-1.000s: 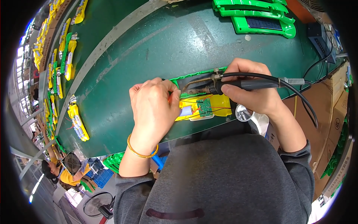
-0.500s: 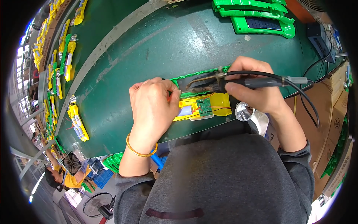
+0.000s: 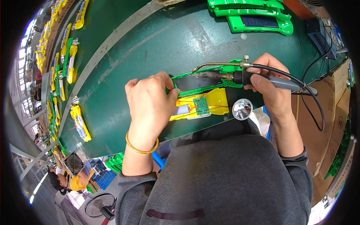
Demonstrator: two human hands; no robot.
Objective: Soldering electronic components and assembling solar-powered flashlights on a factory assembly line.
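Note:
My right hand (image 3: 272, 84) grips a soldering iron (image 3: 237, 77) with a thin curved metal solder-feed tube (image 3: 215, 64) and a black cable. Its tip lies over the dark inner panel of a green plastic casing half (image 3: 206, 89). At the casing's left end my left hand (image 3: 150, 99) is closed, thumb and fingers pinched on the edge; the fingertips are partly hidden. Just nearer lies a yellow casing half (image 3: 219, 101) with a green circuit board (image 3: 201, 106), a lilac battery cell (image 3: 181, 110) and red and black wires. A silvery reflector cup (image 3: 242, 109) sits to its right.
Green casings (image 3: 258, 23) are stacked at the far right, near a dark power box (image 3: 320, 37). Several yellow flashlight assemblies (image 3: 79, 122) line the left side. Cardboard (image 3: 313, 108) is at the right. A co-worker (image 3: 71, 182) and a fan (image 3: 99, 206) are at lower left.
My right hand with the soldering iron has shifted right and turned, so the feed tube now shows above the tip. The casings have slid slightly left. My left hand stays at the green casing's end.

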